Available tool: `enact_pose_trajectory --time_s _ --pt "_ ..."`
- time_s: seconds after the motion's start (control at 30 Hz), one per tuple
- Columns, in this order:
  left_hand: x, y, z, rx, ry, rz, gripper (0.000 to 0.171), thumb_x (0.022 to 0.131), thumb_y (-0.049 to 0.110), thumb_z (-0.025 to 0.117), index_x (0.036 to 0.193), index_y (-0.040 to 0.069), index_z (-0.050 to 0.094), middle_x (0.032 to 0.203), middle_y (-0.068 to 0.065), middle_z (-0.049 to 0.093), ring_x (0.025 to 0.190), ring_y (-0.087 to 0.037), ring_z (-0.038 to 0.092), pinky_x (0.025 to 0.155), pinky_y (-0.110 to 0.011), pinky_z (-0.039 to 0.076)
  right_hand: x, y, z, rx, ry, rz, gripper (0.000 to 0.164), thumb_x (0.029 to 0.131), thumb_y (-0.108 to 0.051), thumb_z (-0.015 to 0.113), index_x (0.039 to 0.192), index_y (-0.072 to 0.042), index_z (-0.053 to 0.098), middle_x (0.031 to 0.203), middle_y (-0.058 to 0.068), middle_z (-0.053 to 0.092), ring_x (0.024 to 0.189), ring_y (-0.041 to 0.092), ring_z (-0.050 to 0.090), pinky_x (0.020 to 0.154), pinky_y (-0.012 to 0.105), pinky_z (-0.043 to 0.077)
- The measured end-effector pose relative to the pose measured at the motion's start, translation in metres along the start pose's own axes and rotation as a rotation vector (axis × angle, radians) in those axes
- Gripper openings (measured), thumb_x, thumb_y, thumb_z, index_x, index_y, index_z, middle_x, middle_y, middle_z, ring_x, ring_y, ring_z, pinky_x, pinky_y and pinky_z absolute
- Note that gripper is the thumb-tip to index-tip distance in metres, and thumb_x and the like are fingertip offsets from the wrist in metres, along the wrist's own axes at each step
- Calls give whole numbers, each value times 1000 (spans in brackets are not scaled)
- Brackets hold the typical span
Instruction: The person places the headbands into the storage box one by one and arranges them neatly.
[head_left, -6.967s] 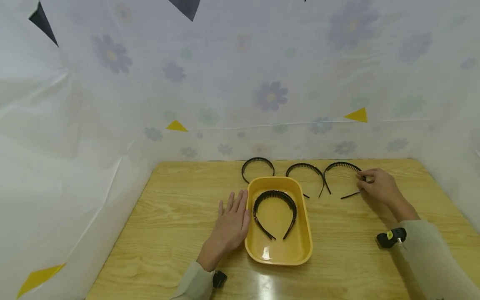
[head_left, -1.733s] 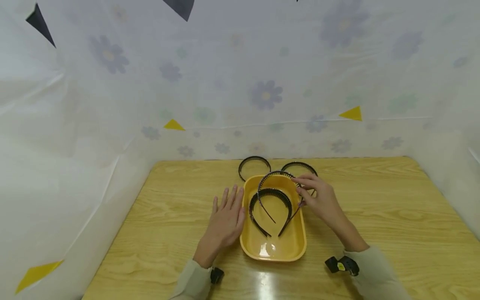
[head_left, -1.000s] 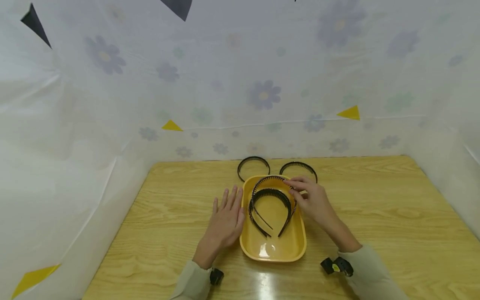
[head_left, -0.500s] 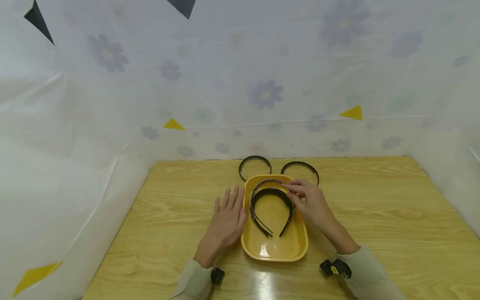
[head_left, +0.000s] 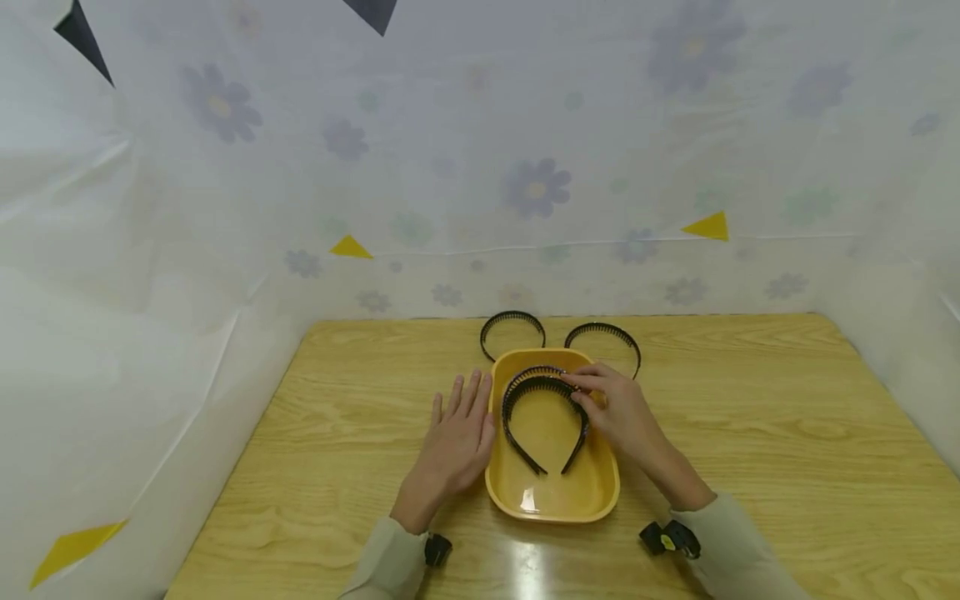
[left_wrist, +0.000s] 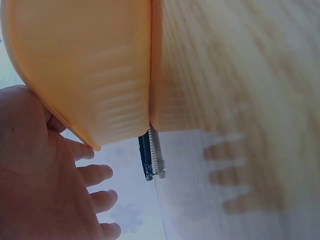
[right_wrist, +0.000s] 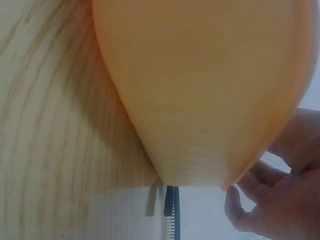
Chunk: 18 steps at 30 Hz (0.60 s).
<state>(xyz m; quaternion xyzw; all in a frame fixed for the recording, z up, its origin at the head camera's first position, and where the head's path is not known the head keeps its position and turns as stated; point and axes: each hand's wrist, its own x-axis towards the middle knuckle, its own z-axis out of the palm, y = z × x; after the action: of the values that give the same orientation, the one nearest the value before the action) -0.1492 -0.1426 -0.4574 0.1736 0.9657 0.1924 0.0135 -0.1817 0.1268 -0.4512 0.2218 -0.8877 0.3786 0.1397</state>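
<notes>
A yellow plastic tray (head_left: 592,492) sits on the table with black toothed headbands (head_left: 516,442) nested inside it. My right hand (head_left: 618,412) reaches over the tray's right rim and pinches the right side of a thin patterned headband (head_left: 534,371), which lies just behind and against the nested ones. My left hand (head_left: 453,446) has its fingers straight and rests along the tray's left rim. In the left wrist view, the left hand (left_wrist: 55,185) is beside the tray wall (left_wrist: 85,75). The tray (right_wrist: 200,100) hides the held headband in the right wrist view.
Behind the tray lie two more black headbands, one at the left (head_left: 512,316) and one at the right (head_left: 604,327), partly hidden by the tray. A flowered white sheet (head_left: 450,167) rises behind the wooden table (head_left: 345,400).
My right hand has brought the patterned headband from the table's right side into the tray and lowered it onto the others. The left hand has stayed at the tray's left rim.
</notes>
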Motion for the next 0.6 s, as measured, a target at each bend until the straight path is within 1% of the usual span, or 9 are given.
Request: enact_pose_trajectory --time_s 0.27,0.43,0.6 --pt "0 -1 1 -2 10 -2 58 113 34 23 167 14 13 171 -4 7 157 -28 2 123 -60 7 3 1 -2 -32 -1 -60 33 84 8 79 116 1 77 110 14 70 89 25 67 66 36 53" --pt "1 -1 0 -5 10 1 58 112 33 25 166 12 15 171 -6 10 157 -30 3 123 -61 8 4 1 -2 -52 -21 -66 33 84 8 79 116 1 77 111 14 70 87 24 68 64 33 53" --pt "1 0 0 3 5 1 58 112 32 26 166 12 15 171 -6 11 157 -30 5 122 -61 10 6 0 -2 -96 -42 -57 33 85 8 79 117 1 77 112 14 69 87 24 66 65 34 53"
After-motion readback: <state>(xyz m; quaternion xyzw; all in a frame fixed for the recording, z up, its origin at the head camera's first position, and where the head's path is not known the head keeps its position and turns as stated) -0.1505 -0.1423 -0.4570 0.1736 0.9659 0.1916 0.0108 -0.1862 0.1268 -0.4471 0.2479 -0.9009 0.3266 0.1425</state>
